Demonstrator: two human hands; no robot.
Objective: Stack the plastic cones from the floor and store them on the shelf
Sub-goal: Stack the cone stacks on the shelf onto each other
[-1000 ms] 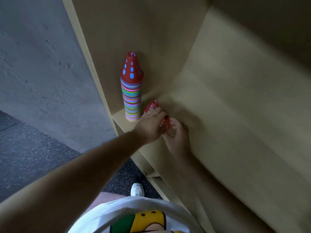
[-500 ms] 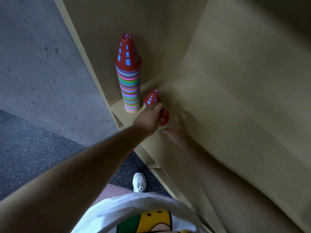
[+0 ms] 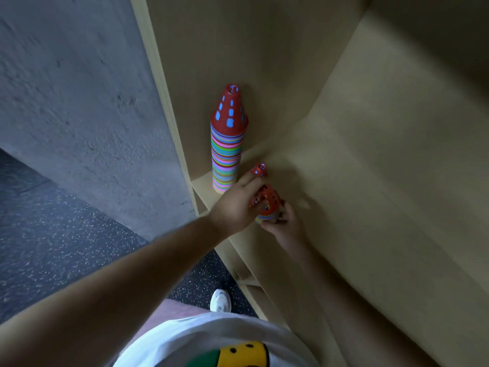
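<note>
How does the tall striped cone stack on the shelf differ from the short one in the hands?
The tall multicoloured plastic cone stack stands upright, untouched; the short red-topped plastic cone stack tilts, gripped by the left hand and right hand. The tall stack holds far more cones. Both have red perforated tops.

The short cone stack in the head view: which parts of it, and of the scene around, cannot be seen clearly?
- Short cone stack: its base is hidden by the left hand and right hand.
- Whether it rests on the shelf: hidden by both hands.
- Tall cone stack: single cones too thin to count.
- Floor: mostly outside the frame.
</note>
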